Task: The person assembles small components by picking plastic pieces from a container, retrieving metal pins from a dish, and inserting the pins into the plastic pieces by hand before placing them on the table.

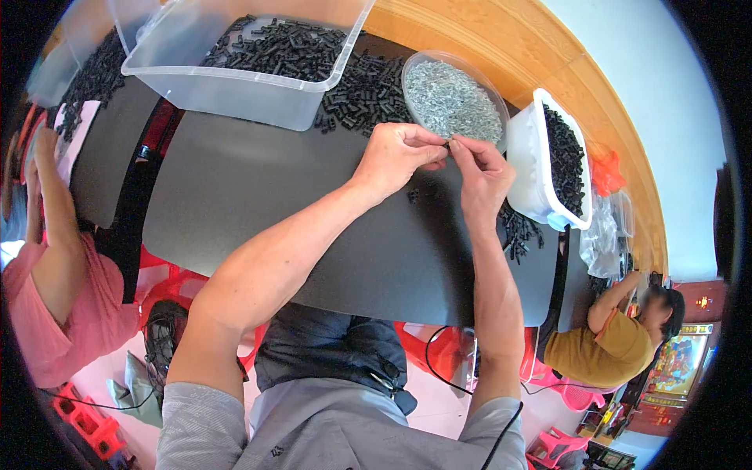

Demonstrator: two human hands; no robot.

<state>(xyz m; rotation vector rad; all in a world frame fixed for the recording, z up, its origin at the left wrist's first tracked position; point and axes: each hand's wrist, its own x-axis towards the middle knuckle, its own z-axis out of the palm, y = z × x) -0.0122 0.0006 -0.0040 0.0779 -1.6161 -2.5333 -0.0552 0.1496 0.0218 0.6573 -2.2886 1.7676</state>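
Note:
Above the dark table, my left hand and my right hand meet fingertip to fingertip. A small black plastic piece is pinched between them, mostly covered by the fingers. Just beyond the hands stands a round clear tub filled with small clear, silvery parts. A heap of short black tubular pieces lies on the table to its left. On the tabletop below the hands are a few loose black bits.
A large clear bin of black pieces stands back left. At right is a white bin of black parts, with more spilled pieces beside it. People in a pink shirt and a mustard shirt sit to either side.

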